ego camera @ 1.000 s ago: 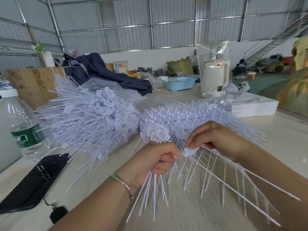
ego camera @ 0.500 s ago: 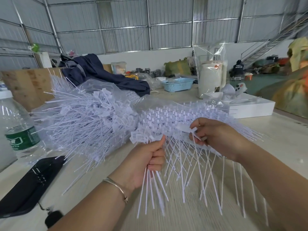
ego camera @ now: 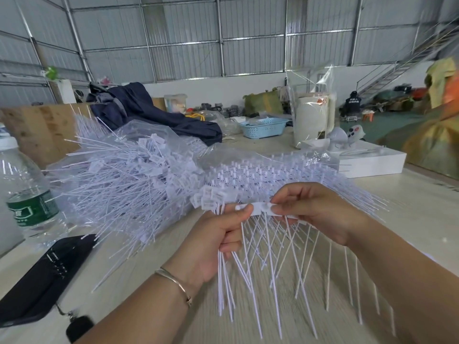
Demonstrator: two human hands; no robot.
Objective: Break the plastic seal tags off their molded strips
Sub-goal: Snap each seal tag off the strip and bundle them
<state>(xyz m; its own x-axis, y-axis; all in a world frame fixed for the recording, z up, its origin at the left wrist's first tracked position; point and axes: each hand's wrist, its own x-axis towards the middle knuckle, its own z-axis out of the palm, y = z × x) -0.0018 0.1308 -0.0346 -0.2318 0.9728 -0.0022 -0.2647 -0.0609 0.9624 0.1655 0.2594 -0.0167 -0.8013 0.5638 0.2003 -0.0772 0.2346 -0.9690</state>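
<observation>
My left hand (ego camera: 218,234) grips a bunch of loose white seal tags (ego camera: 211,198), heads up by the thumb and thin tails hanging down past the palm. Its thumb and forefinger also pinch the left end of a white molded strip (ego camera: 263,209). My right hand (ego camera: 313,209) pinches the same strip at its right side, with its attached tags' tails (ego camera: 305,256) fanning down toward the table. Behind the hands lies a stack of unbroken strips (ego camera: 260,175) in clear plastic. A big heap of separated tags (ego camera: 129,175) fills a clear bag at the left.
A water bottle (ego camera: 22,192) stands at the left edge beside a black case (ego camera: 42,276). At the back are a dark jacket (ego camera: 149,112), a blue basket (ego camera: 264,127), a white bagged cylinder (ego camera: 313,120) and a flat white box (ego camera: 372,162). The wooden table (ego camera: 409,194) runs to the right.
My right hand took up a strip and brought it to my left hand; both hands now pinch it together. The left hand's bundle of tags rose slightly.
</observation>
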